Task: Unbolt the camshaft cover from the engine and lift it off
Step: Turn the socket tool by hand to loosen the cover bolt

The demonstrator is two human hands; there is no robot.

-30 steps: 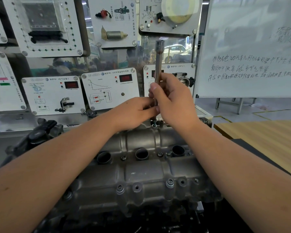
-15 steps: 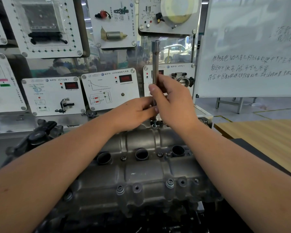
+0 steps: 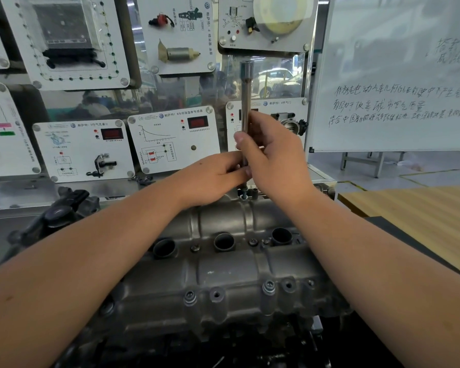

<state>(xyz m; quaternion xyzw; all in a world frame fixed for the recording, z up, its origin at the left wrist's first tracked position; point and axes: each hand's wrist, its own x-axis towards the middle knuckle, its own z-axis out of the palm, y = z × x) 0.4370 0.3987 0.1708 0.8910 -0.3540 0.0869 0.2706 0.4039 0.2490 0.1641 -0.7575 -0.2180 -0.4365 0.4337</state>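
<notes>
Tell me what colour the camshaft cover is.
Dull metallic grey camshaft cover, seen best in the head view.

Automotive training workshop, sensor demonstration panels (image 3: 173,140), whiteboard (image 3: 398,75)

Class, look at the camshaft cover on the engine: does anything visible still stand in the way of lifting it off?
Yes. Bolts still sit in the cover along its near edge, and the right hand holds an upright extension bar on another bolt at the far edge.

Grey camshaft cover (image 3: 223,272), silver extension bar (image 3: 246,102)
</notes>
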